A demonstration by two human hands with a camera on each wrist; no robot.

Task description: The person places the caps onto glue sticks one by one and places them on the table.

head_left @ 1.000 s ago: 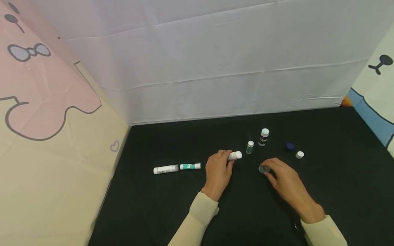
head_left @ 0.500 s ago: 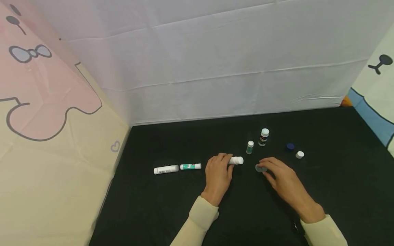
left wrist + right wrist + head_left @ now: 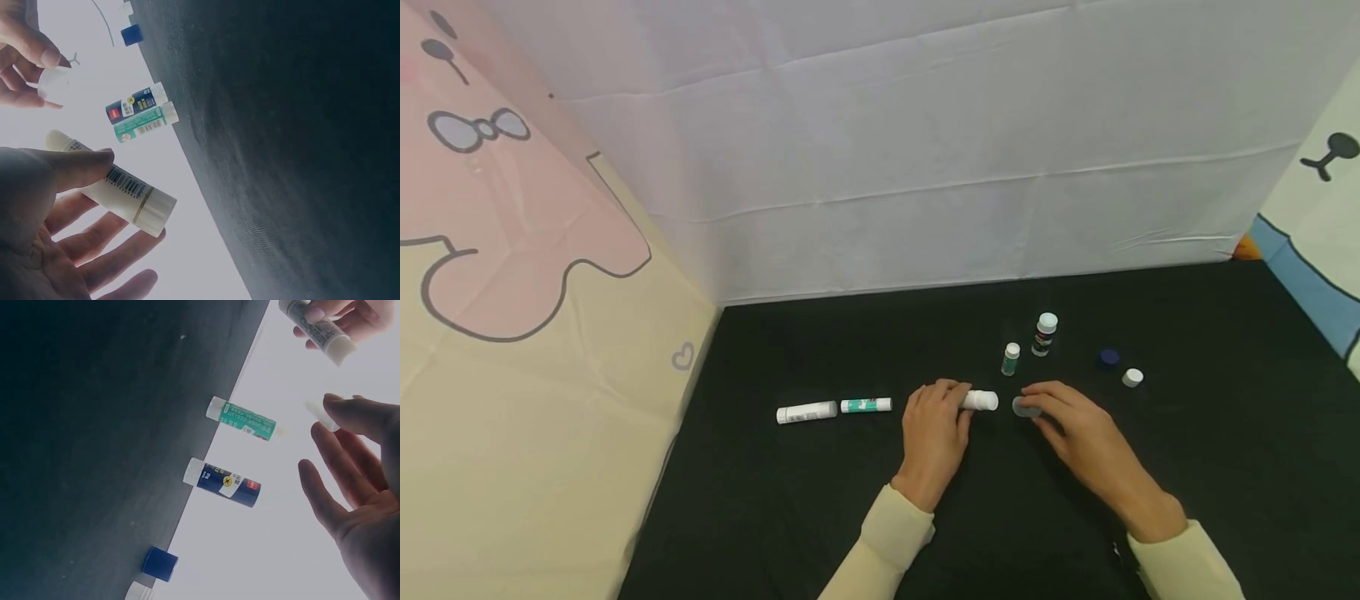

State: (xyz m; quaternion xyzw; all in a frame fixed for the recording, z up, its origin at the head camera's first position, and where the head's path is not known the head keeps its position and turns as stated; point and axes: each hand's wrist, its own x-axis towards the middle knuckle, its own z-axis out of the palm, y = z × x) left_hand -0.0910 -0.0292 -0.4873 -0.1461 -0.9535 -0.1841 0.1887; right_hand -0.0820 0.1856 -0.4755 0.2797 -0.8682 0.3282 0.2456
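My left hand [image 3: 931, 433] pinches a white glue stick [image 3: 981, 401], tilted, between thumb and fingers; its pale glue end [image 3: 340, 350] is bare and points towards my right hand. Between thumb and fingertips my right hand [image 3: 1078, 437] holds a translucent cap [image 3: 1025, 407], a short gap away from the glue stick. Behind both hands, a green glue stick [image 3: 1011, 360] and a dark blue glue stick [image 3: 1044, 336] stand upright. In the right wrist view, pale glue shows at the green stick's tip.
A dark blue cap [image 3: 1108, 358] and a white cap [image 3: 1132, 378] sit on the black tabletop [image 3: 820, 508] to the right. On the left lie a white glue stick [image 3: 806, 412] and a teal-and-white one [image 3: 867, 405], end to end. White cloth [image 3: 880, 167] hangs behind the table.
The left hand has brought its glue stick slightly nearer to me and to the right. The right hand has moved a little left with the cap, narrowing the gap.
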